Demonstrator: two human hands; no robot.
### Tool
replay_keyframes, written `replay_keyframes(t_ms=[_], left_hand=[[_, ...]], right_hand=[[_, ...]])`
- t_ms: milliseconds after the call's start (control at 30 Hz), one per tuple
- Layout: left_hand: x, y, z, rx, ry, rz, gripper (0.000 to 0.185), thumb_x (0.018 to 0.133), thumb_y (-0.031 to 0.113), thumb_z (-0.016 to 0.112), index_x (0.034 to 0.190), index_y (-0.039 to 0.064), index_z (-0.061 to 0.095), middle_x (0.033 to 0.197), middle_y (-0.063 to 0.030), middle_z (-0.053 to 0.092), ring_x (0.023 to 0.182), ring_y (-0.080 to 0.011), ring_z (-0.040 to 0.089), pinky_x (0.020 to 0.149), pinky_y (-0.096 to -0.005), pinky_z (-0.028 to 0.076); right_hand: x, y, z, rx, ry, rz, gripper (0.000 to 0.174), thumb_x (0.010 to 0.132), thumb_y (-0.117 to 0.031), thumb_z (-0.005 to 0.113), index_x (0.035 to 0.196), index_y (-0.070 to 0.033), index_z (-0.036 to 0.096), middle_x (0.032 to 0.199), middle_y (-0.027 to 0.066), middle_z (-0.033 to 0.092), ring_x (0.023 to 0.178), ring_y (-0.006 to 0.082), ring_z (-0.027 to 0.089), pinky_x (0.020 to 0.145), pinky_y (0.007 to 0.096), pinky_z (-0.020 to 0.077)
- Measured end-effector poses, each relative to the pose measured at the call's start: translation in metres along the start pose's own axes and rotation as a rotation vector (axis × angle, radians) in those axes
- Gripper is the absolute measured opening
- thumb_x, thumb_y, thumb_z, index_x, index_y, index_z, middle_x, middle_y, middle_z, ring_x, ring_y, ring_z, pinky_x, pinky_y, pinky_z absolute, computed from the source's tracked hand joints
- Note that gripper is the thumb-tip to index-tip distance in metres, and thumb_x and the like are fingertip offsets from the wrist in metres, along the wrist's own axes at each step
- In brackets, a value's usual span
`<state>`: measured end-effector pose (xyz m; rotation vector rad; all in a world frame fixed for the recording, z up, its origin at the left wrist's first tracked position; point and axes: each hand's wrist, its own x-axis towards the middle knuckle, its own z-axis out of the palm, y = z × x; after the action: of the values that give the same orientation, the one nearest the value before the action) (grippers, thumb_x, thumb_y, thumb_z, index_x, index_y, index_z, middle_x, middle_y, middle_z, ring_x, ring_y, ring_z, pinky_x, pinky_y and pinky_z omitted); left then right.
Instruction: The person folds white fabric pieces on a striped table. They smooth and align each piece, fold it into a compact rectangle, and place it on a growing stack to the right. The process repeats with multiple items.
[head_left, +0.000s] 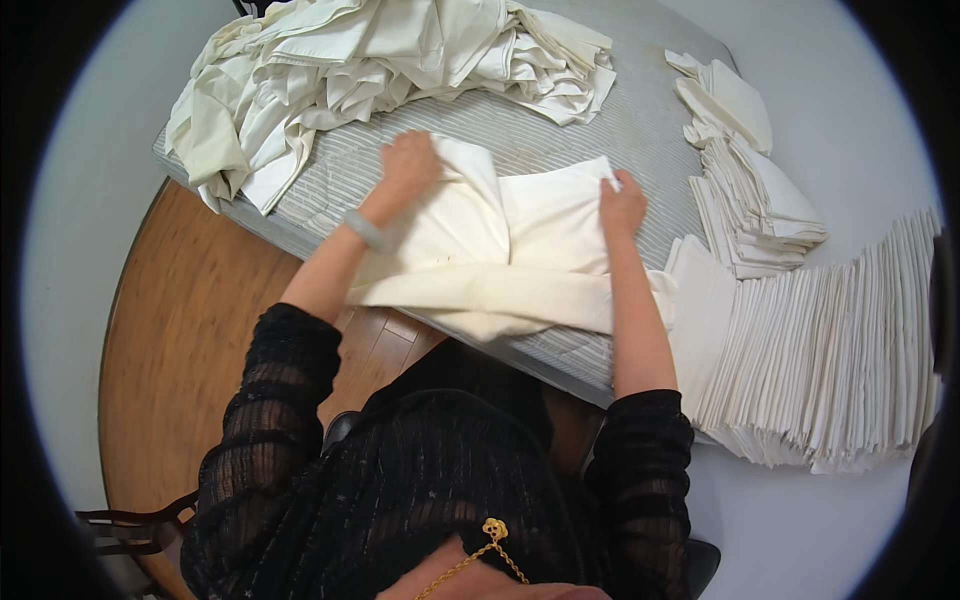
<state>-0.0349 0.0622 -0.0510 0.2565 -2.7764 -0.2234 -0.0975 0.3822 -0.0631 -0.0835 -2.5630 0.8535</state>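
A cream-white cloth (480, 225) lies partly folded on the near side of a striped mattress (345, 165), its lower part hanging at the edge. My left hand (411, 165), with a pale bangle on the wrist, grips the cloth's upper left part; the fingertips are blurred. At the upper right corner, my right hand (622, 204) pinches the cloth between thumb and fingers. Creases run down the middle of the cloth, and a long band of it is doubled over along the bottom. A few small dark marks show near this band.
A large heap of crumpled white cloths (375, 67) covers the mattress's far left. Folded cloths (757, 195) lie stacked at the right, beside a long, tight row of folded cloths (817, 360). A wooden chair (150, 525) stands at the lower left.
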Motion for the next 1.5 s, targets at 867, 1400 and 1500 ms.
replay_keyframes(t_ms=[867,1400,1500], left_hand=[[-0.091,-0.005,-0.127,-0.642,-0.024,0.447,0.037,0.077,0.017,0.074,0.11,0.005,0.061,0.106,-0.011,0.06,0.1,-0.0279,0.057,0.086,-0.0359,0.046],[-0.11,0.023,-0.194,-1.238,0.015,0.444,0.015,0.095,0.012,0.055,0.106,0.003,0.059,0.094,0.0014,0.058,0.087,-0.009,0.053,0.078,-0.0242,0.045],[-0.107,-0.021,-0.221,-1.264,0.166,0.415,0.023,0.097,0.026,0.055,0.108,0.006,0.062,0.09,0.0013,0.061,0.082,-0.0071,0.055,0.075,-0.0244,0.048]], right_hand=[[-0.117,-0.082,-0.166,0.776,-0.421,-0.169,0.011,0.079,0.0,0.063,0.088,-0.006,0.065,0.078,-0.0052,0.052,0.064,0.0048,0.039,0.06,0.0199,0.0343],[-0.128,-0.155,-0.174,0.7,-0.581,-0.549,0.046,0.07,0.003,0.057,0.116,-0.001,0.063,0.099,0.0152,0.068,0.088,0.0215,0.065,0.082,0.0332,0.0523],[-0.127,-0.173,-0.171,0.539,-0.621,-0.672,0.049,0.068,0.0,0.056,0.117,0.001,0.062,0.102,0.0178,0.068,0.092,0.0239,0.066,0.086,0.0338,0.0513]])
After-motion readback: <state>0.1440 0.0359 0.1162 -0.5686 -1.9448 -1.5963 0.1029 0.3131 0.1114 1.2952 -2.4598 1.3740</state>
